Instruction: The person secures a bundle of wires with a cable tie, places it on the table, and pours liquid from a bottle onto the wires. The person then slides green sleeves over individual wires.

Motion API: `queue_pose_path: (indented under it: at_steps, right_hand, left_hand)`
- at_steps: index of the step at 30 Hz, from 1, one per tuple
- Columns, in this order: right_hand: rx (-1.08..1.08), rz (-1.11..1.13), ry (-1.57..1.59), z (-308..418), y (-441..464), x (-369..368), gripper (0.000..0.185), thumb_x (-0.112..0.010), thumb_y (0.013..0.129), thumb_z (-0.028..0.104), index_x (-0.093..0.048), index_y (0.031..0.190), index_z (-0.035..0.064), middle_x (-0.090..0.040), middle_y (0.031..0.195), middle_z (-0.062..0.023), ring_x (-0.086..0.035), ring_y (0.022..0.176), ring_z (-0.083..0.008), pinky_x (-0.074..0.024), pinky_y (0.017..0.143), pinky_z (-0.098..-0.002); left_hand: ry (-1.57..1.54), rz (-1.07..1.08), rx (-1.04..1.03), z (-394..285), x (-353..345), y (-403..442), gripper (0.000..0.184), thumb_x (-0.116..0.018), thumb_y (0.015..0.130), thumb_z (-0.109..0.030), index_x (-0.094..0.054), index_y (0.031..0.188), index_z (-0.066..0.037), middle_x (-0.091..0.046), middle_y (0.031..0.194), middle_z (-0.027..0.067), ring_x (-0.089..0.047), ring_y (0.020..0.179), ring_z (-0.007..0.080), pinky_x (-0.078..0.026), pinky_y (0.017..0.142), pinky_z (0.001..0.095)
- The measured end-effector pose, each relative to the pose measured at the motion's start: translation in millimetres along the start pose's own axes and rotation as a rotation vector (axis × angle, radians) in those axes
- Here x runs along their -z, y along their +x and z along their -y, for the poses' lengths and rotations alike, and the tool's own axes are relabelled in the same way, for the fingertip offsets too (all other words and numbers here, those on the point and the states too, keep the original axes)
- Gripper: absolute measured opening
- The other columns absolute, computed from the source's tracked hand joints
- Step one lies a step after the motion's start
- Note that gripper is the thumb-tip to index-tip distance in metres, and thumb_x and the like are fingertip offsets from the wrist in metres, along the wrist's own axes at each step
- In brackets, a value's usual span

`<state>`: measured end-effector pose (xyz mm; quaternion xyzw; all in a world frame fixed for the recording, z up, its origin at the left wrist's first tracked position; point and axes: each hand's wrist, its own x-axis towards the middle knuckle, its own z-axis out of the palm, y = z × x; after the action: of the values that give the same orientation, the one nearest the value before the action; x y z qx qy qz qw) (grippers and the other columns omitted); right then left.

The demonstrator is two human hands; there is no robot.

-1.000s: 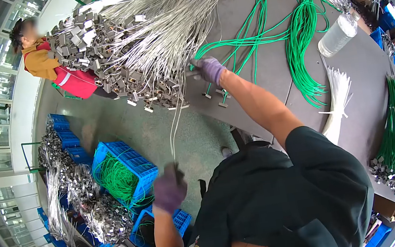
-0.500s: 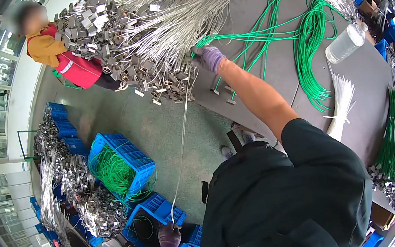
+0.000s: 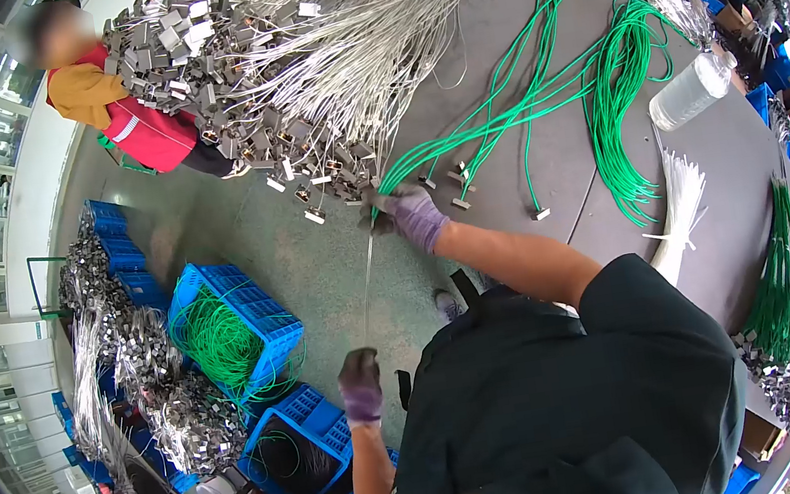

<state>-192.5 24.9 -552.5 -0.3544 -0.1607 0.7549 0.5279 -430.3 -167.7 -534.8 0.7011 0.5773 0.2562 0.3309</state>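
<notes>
My right hand (image 3: 411, 216), in a purple-grey glove, is closed round the ends of several green wires (image 3: 470, 133) at the table's near edge. The wires trail back over the table. My left hand (image 3: 361, 385), gloved alike, is raised over the floor with its fingers closed. A thin whitish wire (image 3: 367, 291) runs between the two hands; its ends are hidden in the gloves. Beside my right hand lies a big heap of pale wires (image 3: 386, 36) with grey metal connectors (image 3: 183, 34). A few green wires end in small connectors (image 3: 540, 214) on the tabletop.
On the grey table (image 3: 556, 174) lie a green wire bundle (image 3: 614, 115), a clear plastic bottle (image 3: 693, 91) and white zip ties (image 3: 677, 207). A blue crate (image 3: 268, 315) holds coiled green wire (image 3: 217, 343). A person in a red vest (image 3: 146, 130) stands beyond the heap.
My right hand has come down and toward me, drawing the green wires past the table edge. My left hand has risen to the right, so the whitish wire between the hands spans less.
</notes>
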Motion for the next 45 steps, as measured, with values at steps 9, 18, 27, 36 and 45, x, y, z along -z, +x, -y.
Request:
queue_pose_path:
  at_steps: [9,18,27,36,45]
  right_hand:
    - [0.056,-0.147,-0.100,32,47,5,0.019,-0.058,0.087,0.014,-0.058,0.100,0.0002,-0.064,0.089,-0.0114,-0.065,0.072,-0.0212,-0.0531,0.056,-0.0328]
    - [-0.030,0.036,-0.140,-34,-22,2,0.024,-0.060,0.086,0.019,-0.056,0.101,0.0004,-0.065,0.090,-0.0113,-0.066,0.077,-0.0219,-0.0542,0.057,-0.0312]
    - [0.309,-0.132,-0.357,69,20,11,0.023,-0.056,0.089,0.020,-0.057,0.099,-0.0006,-0.062,0.076,-0.0060,-0.063,0.064,-0.0152,-0.0541,0.052,-0.0269]
    - [0.226,-0.021,-0.239,105,17,5,0.024,-0.052,0.091,0.021,-0.049,0.104,0.0005,-0.065,0.087,-0.0148,-0.066,0.067,-0.0221,-0.0531,0.049,-0.0287]
    - [0.161,0.018,-0.134,101,20,7,0.023,-0.049,0.092,0.018,-0.045,0.105,-0.0010,-0.064,0.090,-0.0189,-0.067,0.070,-0.0279,-0.0535,0.049,-0.0298]
  left_hand:
    - [-0.522,-0.046,0.621,134,10,-171,0.012,-0.063,0.084,-0.014,-0.063,0.091,-0.004,-0.054,0.065,-0.0008,-0.047,0.053,0.0083,-0.037,0.046,0.0214]
    - [-0.630,-0.081,0.635,37,-20,-50,0.013,-0.058,0.084,-0.012,-0.063,0.090,-0.002,-0.051,0.060,-0.0023,-0.044,0.051,0.0043,-0.032,0.045,0.0191]
    - [-0.670,-0.055,0.665,53,-26,-68,0.013,-0.061,0.085,-0.013,-0.064,0.086,-0.001,-0.050,0.060,-0.0041,-0.041,0.050,0.0032,-0.030,0.045,0.0194]
    - [-0.702,-0.006,0.630,55,-22,-67,0.015,-0.063,0.084,-0.016,-0.064,0.087,-0.001,-0.051,0.062,-0.0042,-0.041,0.052,0.0031,-0.031,0.047,0.0194]
    - [-0.625,-0.027,0.590,78,-23,-76,0.014,-0.062,0.085,-0.016,-0.064,0.087,-0.002,-0.053,0.064,-0.0040,-0.043,0.055,0.0038,-0.033,0.050,0.0202]
